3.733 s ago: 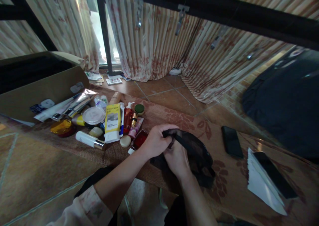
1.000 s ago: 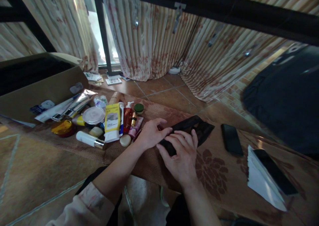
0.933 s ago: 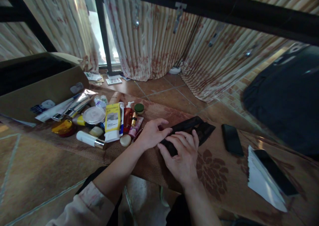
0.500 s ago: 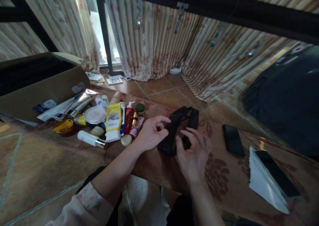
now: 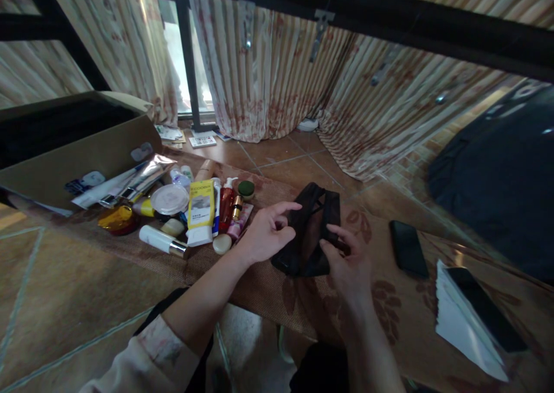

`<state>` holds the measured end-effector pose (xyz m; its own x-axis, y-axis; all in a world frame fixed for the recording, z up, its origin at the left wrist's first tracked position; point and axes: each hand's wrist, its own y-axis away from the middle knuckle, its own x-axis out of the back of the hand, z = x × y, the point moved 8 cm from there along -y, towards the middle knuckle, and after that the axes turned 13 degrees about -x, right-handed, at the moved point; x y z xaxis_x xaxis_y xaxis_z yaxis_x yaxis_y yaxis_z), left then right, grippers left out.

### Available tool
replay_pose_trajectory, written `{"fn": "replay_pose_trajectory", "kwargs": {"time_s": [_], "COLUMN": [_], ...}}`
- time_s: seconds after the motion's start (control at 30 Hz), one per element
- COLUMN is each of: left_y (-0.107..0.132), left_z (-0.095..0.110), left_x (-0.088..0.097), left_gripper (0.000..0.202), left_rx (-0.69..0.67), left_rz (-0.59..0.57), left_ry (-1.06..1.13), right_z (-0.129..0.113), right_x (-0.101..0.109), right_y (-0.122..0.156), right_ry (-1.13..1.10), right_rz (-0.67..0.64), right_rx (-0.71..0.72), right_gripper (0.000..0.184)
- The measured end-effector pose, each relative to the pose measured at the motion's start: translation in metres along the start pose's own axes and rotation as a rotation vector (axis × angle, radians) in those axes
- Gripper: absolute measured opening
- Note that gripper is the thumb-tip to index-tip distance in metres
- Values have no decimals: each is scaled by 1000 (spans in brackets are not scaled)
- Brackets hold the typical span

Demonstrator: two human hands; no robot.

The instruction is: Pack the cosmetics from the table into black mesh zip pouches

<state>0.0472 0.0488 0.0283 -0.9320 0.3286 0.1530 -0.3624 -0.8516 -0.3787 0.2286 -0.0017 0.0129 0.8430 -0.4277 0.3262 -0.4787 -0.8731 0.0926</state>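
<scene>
A black mesh pouch (image 5: 306, 237) stands on the cloth-covered table in front of me, its top gaping a little. My left hand (image 5: 269, 231) is at its left side, index finger stretched out to the rim and thumb apart from it; the other fingers curl under, partly hidden. On the pouch's right edge, my right hand (image 5: 352, 260) pinches the fabric between thumb and fingers. Close to the left hand lie a pink tube (image 5: 239, 223), a red pump bottle (image 5: 225, 205) and a round cream cap (image 5: 222, 243).
Left of my hands are a yellow tube (image 5: 201, 204), a white bottle (image 5: 158, 239), an amber jar (image 5: 116, 221) and several other cosmetics. Behind them stands a cardboard box (image 5: 82, 162). At right lie a black phone (image 5: 408, 249), white paper (image 5: 461, 335) and another dark phone (image 5: 487, 309).
My right hand has shifted from over the pouch to its right edge, and the pouch top is spread differently. The left hand keeps nearly the same pose. The whole view has shifted slightly.
</scene>
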Motion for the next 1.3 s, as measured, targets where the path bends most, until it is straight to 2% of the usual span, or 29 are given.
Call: {"fn": "replay_pose_trajectory", "kwargs": {"time_s": [0.07,0.23,0.4,0.57,0.67,0.77,0.9,0.97,1.07,1.17,1.23,1.3], "left_y": [0,-1,-3,-2,-2,-1,2,4,6,11,16,25], "left_z": [3,10,-2,-6,-3,4,17,19,12,3,-4,-5], "left_x": [2,14,22,31,33,30,25,27,47,85,112,140], "left_gripper": [47,52,47,45,43,36,30,32,29,27,33,42], "left_rx": [-43,-119,-77,-112,-107,-97,-140,-149,-119,-78,0,75], "left_rz": [14,129,240,331,309,242,171,175,282,460,497,486], "left_ry": [-89,-290,-240,-233,-302,-369,-398,-397,-436,-509,-593,-751], "right_z": [-3,-11,-9,4,8,8,3,1,0,-2,-3,-3], "right_x": [-9,-14,-18,-17,-21,-20,-19,-18,-17,-17,-18,-18], "right_y": [4,12,13,11,12,13,12,11,11,12,13,13], "right_ry": [6,-7,-104,-305,-345,-275,-120,-69,-24,-1,5,6], "right_rz": [-89,-122,-173,-184,-219,-197,-164,-146,-121,-111,-109,-111], "right_rx": [-19,3,-28,-157,-209,-201,-90,-15,42,79,99,93], "right_gripper": [38,39,38,40,42,41,39,38,38,37,37,37]}}
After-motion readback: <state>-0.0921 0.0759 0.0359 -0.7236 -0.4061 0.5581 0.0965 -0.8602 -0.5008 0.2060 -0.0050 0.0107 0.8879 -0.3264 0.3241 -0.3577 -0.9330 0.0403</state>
